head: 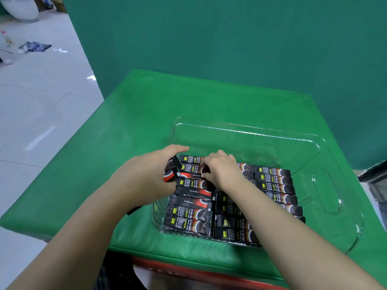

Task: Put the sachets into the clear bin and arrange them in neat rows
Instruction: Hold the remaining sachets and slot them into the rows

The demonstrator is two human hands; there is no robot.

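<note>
A clear plastic bin (326, 185) sits on the green table cover. Inside it lie several black sachets (188, 220) with red and yellow print, side by side in three rows. My left hand (150, 174) hovers at the bin's left wall and grips a small bundle of sachets (172, 172), their ends sticking out past my fingers. My right hand (222, 170) reaches into the bin's back left part, fingers curled down onto a sachet in the left row; whether it pinches or only presses is unclear. My right forearm hides part of the middle row.
The green padded cover (125, 126) spans the table, with a green backdrop (209, 38) behind. The bin's far half holds no sachets. A tiled floor (37, 114) with a cloth and a white object lies to the left. A red box edge (188, 271) shows below the table front.
</note>
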